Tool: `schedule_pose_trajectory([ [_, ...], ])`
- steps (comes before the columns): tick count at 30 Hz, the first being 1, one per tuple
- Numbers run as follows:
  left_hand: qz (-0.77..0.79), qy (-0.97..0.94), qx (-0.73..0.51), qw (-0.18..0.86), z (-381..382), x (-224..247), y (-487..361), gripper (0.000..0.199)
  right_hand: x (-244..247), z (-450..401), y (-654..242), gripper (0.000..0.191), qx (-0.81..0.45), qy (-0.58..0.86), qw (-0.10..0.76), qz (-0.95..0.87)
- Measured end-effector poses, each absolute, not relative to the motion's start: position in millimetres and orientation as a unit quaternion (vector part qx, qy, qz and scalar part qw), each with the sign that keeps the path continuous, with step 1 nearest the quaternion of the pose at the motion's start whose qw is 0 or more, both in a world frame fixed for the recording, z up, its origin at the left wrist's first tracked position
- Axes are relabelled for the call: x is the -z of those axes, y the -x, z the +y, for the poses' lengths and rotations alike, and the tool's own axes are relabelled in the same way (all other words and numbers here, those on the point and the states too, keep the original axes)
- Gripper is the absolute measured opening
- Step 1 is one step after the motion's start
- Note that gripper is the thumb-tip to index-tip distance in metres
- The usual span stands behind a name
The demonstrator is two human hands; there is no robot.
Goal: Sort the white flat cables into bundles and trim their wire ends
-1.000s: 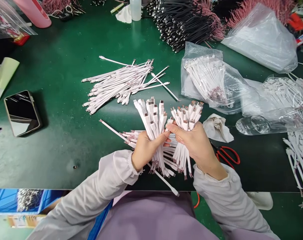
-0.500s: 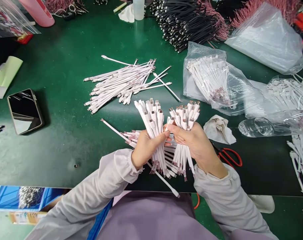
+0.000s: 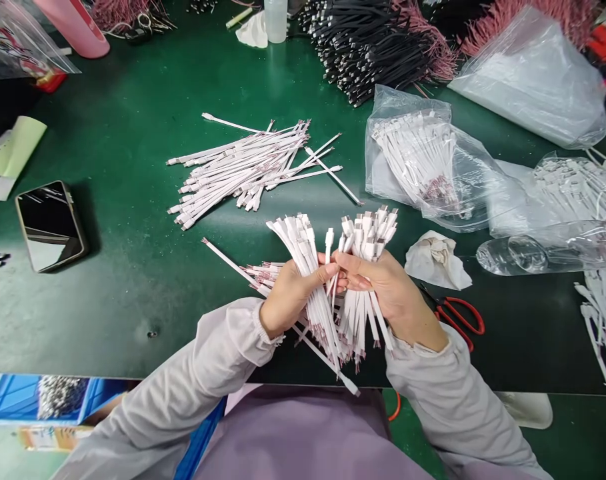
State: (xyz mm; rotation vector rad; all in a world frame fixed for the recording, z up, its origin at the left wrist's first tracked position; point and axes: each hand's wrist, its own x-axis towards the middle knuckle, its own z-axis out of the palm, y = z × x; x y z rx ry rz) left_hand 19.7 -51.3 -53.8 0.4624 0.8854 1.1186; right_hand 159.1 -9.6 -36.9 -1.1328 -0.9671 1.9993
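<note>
Head view: left hand (image 3: 293, 293) and right hand (image 3: 390, 293) clenched round separate bundles of flat white cables (image 3: 367, 240), connectors up, seemingly to keep ends aligned, above green surface (image 3: 107, 320).

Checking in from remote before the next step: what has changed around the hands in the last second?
The left hand has tipped its bunch of white flat cables leftward and lower. One cable now stands apart between the bunches. The right hand keeps its grip on the second bunch. The loose cable pile and red-handled scissors stayed put.

Green workbench (image 3: 107, 320) with white cables (image 3: 243, 167)
</note>
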Motion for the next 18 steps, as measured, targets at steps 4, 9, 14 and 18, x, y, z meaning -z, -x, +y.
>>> schedule_pose_trajectory([
  [4, 0.439, -0.230, -0.516, 0.698, -51.7, 54.8, -17.6, 0.028, 39.2, -5.1, -162.8, 0.027, -0.714, 0.448, 0.404, -0.356],
  [9, 0.429, -0.229, -0.512, 0.708, -51.8, 52.9, -16.3, 0.029, 42.3, 1.5, -171.5, 0.026, -0.704, 0.466, 0.422, -0.331],
  [14, 0.428, -0.187, -0.509, 0.723, -51.4, 52.2, -18.3, 0.039, 44.6, -1.4, -169.2, 0.026, -0.771, 0.411, 0.351, -0.337],
  [18, 0.425, -0.195, -0.506, 0.725, -51.3, 52.2, -19.2, 0.043, 42.0, -6.4, -161.8, 0.028, -0.777, 0.417, 0.306, -0.358],
])
